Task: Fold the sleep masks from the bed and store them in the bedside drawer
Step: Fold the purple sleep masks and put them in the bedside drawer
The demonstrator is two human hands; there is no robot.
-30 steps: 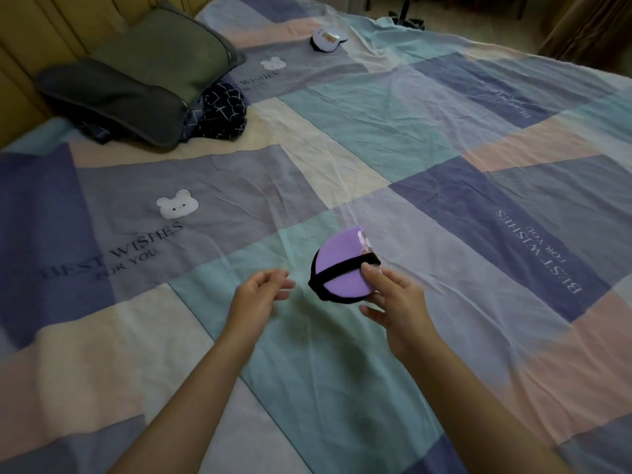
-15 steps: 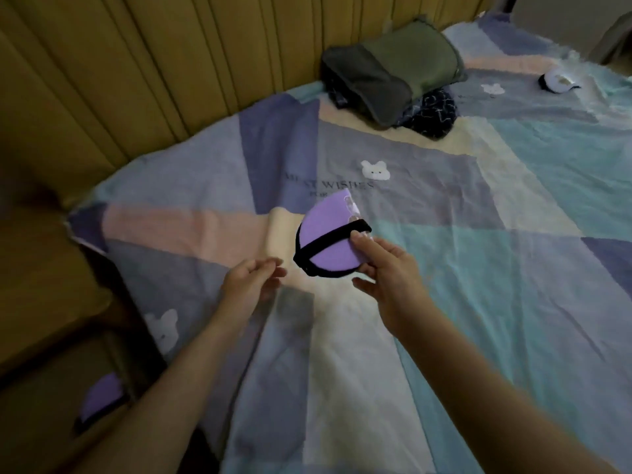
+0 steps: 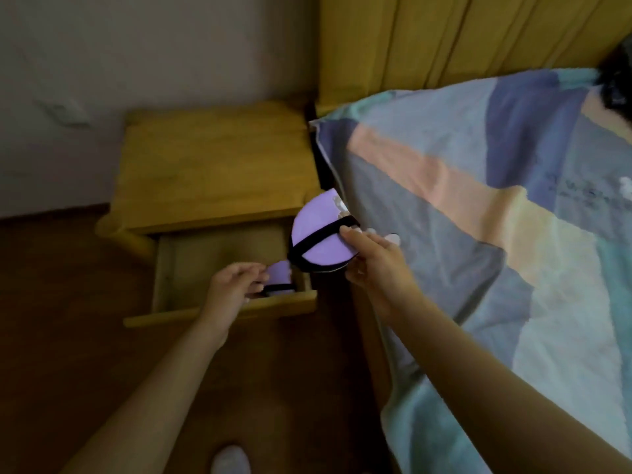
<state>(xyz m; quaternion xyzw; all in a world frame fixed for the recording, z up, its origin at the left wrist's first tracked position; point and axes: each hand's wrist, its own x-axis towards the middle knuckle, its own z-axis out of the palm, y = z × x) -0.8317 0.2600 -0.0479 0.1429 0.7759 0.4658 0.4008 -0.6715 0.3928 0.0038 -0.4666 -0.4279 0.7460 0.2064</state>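
Patchwork bed [image 3: 478, 234] lies right of the nightstand [image 3: 212, 165]; its drawer [image 3: 191, 265] stands pulled out. I note my right hand [image 3: 372, 268] pinching a folded mask [image 3: 316, 230] above the drawer's right end. Left hand [image 3: 232, 289], fingers relaxed, hovers over a second mask [image 3: 278, 270] inside the drawer.

patchwork bedsheet [image 3: 478, 206] | yellow headboard [image 3: 461, 39] | brown floor [image 3: 51, 302] | white wall [image 3: 136, 46]

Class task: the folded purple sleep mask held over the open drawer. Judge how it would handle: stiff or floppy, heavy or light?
The folded purple sleep mask is probably light: the right hand pinches it by one edge. It seems soft yet keeps its half-round shape, likely because its black strap wraps it. Released, it would probably land flat, not roll.
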